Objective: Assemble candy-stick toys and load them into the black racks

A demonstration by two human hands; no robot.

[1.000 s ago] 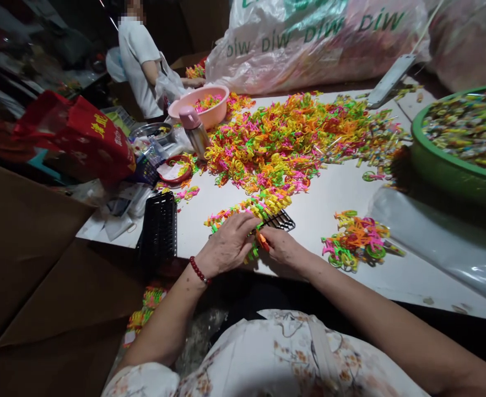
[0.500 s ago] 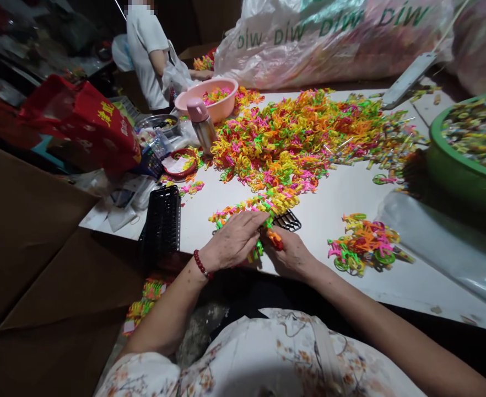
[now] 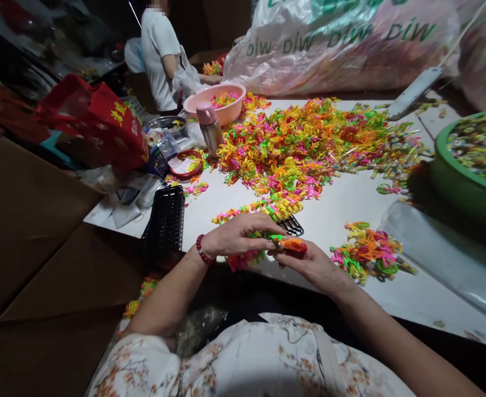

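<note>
Both hands meet just above the near edge of the white tabletop [image 3: 350, 204], gripping one small orange plastic piece [image 3: 295, 244] between them. The right hand [image 3: 311, 264] lies palm-up with its fingers [image 3: 284, 256] curled under the piece and the thumb pressed on top. The left hand [image 3: 238, 236], with a red bead bracelet [image 3: 200, 249] at the wrist, reaches across palm-down and pinches the piece's left end, where a bit of green shows. Just behind the hands a black grid rack [image 3: 291, 225] rests on the tabletop, with a row of neon pieces [image 3: 251, 209] lined up on it. A second black rack [image 3: 166, 220] sits at the tabletop's left edge. A small heap of finished-looking coloured pieces [image 3: 367, 252] lies to the right of the hands, near a clear plastic bag [image 3: 445, 253]. A large pile of loose neon plastic pieces [image 3: 296, 138] spreads across the middle, with a pink-capped bottle [image 3: 210, 124] and a pink basin [image 3: 216, 105] to its left and a green tub [image 3: 462, 184] well to the right. A person in a white shirt [image 3: 158, 49] sits at the far corner.
</note>
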